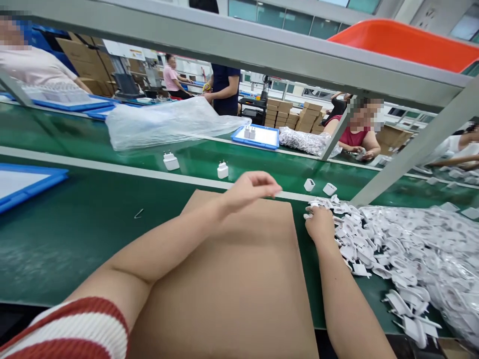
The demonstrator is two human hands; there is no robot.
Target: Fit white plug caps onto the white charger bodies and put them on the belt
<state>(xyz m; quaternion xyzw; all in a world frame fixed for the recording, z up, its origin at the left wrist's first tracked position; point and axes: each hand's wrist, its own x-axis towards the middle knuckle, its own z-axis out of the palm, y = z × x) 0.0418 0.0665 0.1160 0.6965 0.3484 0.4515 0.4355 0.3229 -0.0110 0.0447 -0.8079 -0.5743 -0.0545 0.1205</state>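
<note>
My left hand hovers over the far edge of a brown cardboard sheet, fingers curled together in a pinch with something small and white at the tips. My right hand rests at the left edge of a big pile of white plug parts, fingers closed among them; what it grips is hidden. Two white chargers stand on the green conveyor belt beyond the cardboard. Two more white pieces lie on the belt just past my right hand.
A clear plastic bag lies across the belt's far side, beside a blue tray holding chargers. Another blue tray sits at left. A grey frame bar crosses overhead with an orange bin. Other people work opposite.
</note>
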